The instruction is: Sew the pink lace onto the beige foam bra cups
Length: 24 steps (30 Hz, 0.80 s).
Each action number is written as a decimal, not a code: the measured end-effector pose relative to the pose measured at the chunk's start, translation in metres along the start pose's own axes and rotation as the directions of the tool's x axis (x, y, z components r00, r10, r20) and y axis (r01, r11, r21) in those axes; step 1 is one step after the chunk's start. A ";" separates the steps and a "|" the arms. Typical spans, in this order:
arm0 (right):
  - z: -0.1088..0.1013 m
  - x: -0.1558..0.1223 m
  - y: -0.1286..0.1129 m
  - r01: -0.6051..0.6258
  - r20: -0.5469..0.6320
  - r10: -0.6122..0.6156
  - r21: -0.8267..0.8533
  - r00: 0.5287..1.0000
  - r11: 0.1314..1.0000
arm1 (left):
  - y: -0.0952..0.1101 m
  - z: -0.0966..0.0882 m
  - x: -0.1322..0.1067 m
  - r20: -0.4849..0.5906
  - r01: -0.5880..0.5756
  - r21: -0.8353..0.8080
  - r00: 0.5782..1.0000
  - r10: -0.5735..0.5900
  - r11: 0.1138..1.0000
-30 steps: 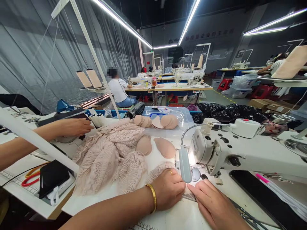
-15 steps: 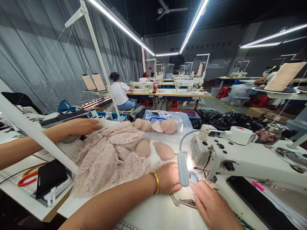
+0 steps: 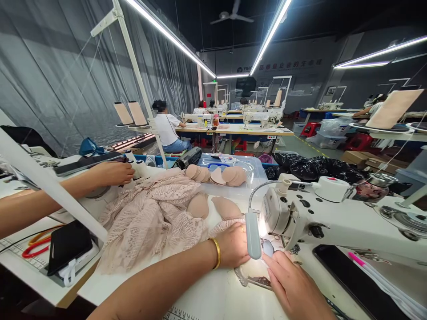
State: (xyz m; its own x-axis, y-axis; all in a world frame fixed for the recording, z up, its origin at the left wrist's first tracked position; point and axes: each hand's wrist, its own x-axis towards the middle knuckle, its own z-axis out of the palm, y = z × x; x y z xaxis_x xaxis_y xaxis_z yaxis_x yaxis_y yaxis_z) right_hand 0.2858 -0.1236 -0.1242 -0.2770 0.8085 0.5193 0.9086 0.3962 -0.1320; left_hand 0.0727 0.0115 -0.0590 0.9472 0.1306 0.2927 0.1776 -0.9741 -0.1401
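Right hand [image 3: 293, 289]: lies flat, fingers straight and close together, tips at the lit patch by the needle, likely to steady what lies there.
Left hand [image 3: 233, 246]: knuckles up, fingers curled down on the edge of the lace fabric [image 3: 150, 222]; the lamp head hides the tips, so I cannot tell whether they pinch or only press. A smooth gold bangle [image 3: 216, 252] sits at the wrist.
Lamp [image 3: 252, 235]: a slim grey head on a ribbed gooseneck, bent low to light the needle spot.
Sewing machine [image 3: 333, 218]: glossy white enamel, its long arm crossing the right side of the white surface [image 3: 213, 298].
Lace fabric: pale pink, openwork and soft, heaped in folds left of the machine, with one edge drawn under the left hand.
Phone [image 3: 68, 244]: matt black slab, parked on the neighbouring surface away from the cloth.
Foam cups [image 3: 213, 206]: two beige teardrop pads, smooth, lying just behind the lace within reach.
Clear bin [image 3: 256, 178]: its see-through plastic lid carries more stacked pads.
Co-worker's hand [image 3: 111, 172]: comes in from the left and touches white thread cones [image 3: 140, 169].
Far room: a seated person [image 3: 167, 126] at rows of similar machines, under strip lights.
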 end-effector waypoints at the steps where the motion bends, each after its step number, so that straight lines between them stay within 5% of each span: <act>1: 0.001 -0.001 0.001 0.020 -0.016 -0.020 -0.003 1.000 1.000 | 0.001 -0.001 0.000 0.007 -0.005 -0.017 1.000 0.005 1.000; 8: -0.005 -0.002 -0.002 0.047 -0.009 -0.046 0.012 0.999 0.999 | 0.002 -0.002 -0.002 0.023 0.038 -0.171 0.999 -0.034 0.984; 24: -0.002 0.002 -0.001 -0.028 0.015 0.027 0.028 1.000 0.999 | -0.004 0.000 0.001 0.091 0.135 -0.119 0.988 -0.125 0.984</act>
State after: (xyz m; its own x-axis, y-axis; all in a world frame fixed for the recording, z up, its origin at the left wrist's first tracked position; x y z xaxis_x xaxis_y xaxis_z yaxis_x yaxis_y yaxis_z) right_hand 0.2853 -0.1233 -0.1212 -0.2570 0.8254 0.5027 0.9067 0.3860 -0.1702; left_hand 0.0731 0.0152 -0.0576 0.9380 0.2675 0.2204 0.2711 -0.9625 0.0145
